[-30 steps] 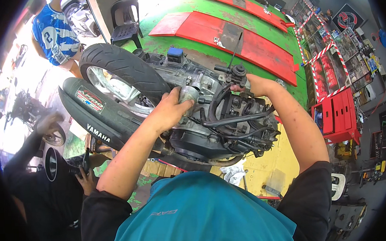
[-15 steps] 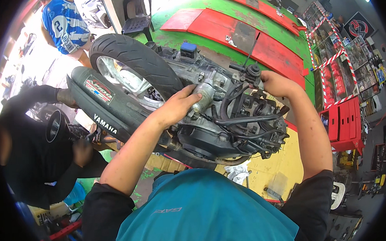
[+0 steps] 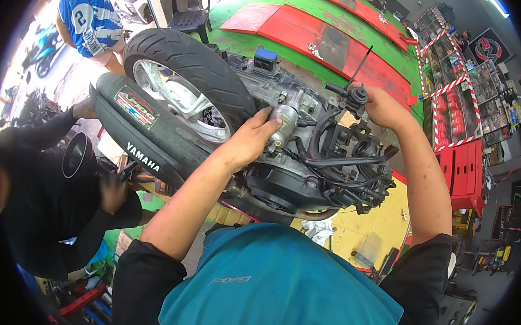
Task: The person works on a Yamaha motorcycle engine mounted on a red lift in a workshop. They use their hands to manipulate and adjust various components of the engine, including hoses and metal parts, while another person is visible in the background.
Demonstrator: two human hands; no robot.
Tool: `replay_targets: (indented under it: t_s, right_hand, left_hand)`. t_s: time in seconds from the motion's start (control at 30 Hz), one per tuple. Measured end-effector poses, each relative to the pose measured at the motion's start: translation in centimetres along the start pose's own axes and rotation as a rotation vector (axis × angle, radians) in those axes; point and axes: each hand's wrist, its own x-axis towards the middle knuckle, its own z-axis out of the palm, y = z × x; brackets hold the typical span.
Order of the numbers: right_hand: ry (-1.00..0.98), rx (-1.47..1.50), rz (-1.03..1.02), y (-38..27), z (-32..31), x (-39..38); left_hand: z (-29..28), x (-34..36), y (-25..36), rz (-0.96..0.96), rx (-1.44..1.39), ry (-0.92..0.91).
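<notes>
The left hand (image 3: 249, 141) is closed around the silver starter motor (image 3: 282, 122) at the top of the scooter engine (image 3: 307, 172), just beside the rear tyre (image 3: 192, 66), while the carburettor (image 3: 355, 95) at the engine's far edge is gripped by the right hand (image 3: 386, 107). For a clean result, the carburettor is best steadied and the motor drawn straight along its axis, clear of the black hoses (image 3: 324, 154). The black exhaust muffler (image 3: 137, 133) is touched by a co-worker's hand (image 3: 85, 109) at the left.

Green floor (image 3: 255, 41) — red ramps (image 3: 325, 43)
</notes>
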Motion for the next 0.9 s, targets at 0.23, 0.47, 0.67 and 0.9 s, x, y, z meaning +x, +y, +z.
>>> replay_targets:
  t_s: [0.23, 0.47, 0.67, 0.9]
  right_hand:
    - [0.101, -0.175, -0.039, -0.6, 1.7, -1.2]
    - [0.044, -0.086, 0.029, -1.3, 0.9, -0.6]
    - [0.054, -0.043, -0.009, 2.0, 1.9, -0.9]
    - [-0.011, 0.038, 0.166, 0.0, 2.2, -2.3]
  left_hand:
    - [-1.2, 1.8, -0.6, -0.074, 0.231, -0.031]
    - [-1.7, 2.6, 2.0, -0.149, 0.461, -0.121]
    - [-0.3, 2.1, 0.9, -0.033, 0.546, -0.005]
    - [-1.5, 2.4, 1.6, -0.021, 0.494, -0.079]
